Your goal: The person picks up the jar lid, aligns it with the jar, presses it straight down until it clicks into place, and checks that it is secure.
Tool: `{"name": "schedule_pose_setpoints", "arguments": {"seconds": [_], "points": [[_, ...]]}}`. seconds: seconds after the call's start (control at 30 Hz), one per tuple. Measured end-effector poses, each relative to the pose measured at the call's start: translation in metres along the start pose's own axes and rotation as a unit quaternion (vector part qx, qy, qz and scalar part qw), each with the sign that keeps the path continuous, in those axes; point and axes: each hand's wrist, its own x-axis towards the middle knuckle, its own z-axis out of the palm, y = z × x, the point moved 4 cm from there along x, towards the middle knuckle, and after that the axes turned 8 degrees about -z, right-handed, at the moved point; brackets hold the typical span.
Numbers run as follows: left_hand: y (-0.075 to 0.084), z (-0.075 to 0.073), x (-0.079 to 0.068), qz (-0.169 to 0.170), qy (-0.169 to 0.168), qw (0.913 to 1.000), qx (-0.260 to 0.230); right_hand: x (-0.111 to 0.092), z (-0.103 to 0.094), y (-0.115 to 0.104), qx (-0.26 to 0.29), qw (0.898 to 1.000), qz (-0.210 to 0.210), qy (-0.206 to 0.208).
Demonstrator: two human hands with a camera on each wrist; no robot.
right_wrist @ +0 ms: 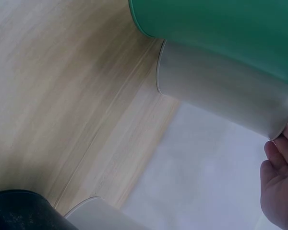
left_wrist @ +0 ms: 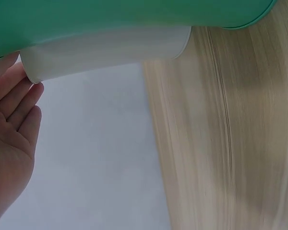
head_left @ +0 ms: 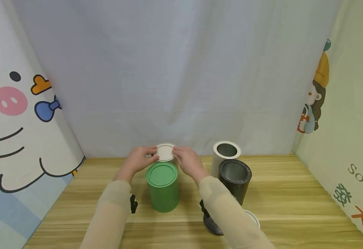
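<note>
A white can (left_wrist: 110,50) with a round white lid (head_left: 165,152) on top stands behind a green can (head_left: 165,197). The green can also has its lid (head_left: 162,174) on. My left hand (head_left: 138,159) holds the white lid's left edge, thumb at the near side and fingers farther back. From the other side my right hand (head_left: 190,162) grips the right edge, its fingertips (right_wrist: 272,148) at the rim. Much of the white can is hidden by the green one in the head view.
To the right stand an open white can (head_left: 217,162) and, nearer, an open black can (head_left: 235,188). A black lid (head_left: 211,226) and a white disc-like lid (head_left: 253,218) lie nearer, partly behind my right forearm. A grey curtain (head_left: 181,79) hangs behind the wooden table (head_left: 106,207).
</note>
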Motion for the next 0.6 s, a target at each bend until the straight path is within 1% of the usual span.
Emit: {"name": "schedule_pose_setpoints", "arguments": {"seconds": [0.17,0.3,0.5,0.6], "points": [[-0.0001,0.0015,0.0015,0.003,0.004,1.0000,-0.002,-0.0005,-0.0016,0.0001,-0.008,1.000,-0.011,0.001],[0.0007,0.0014,0.0018,0.002,0.001,1.0000,-0.005,-0.0004,-0.0024,0.0004,-0.015,1.000,-0.017,0.005],[0.0002,0.0013,0.0015,0.009,0.002,1.0000,0.000,-0.0010,-0.0014,0.0003,-0.014,1.000,-0.022,0.002],[-0.0001,0.0014,0.0006,0.008,0.004,1.0000,0.000,-0.0015,-0.0016,-0.0001,-0.013,1.000,-0.018,-0.004]]}}
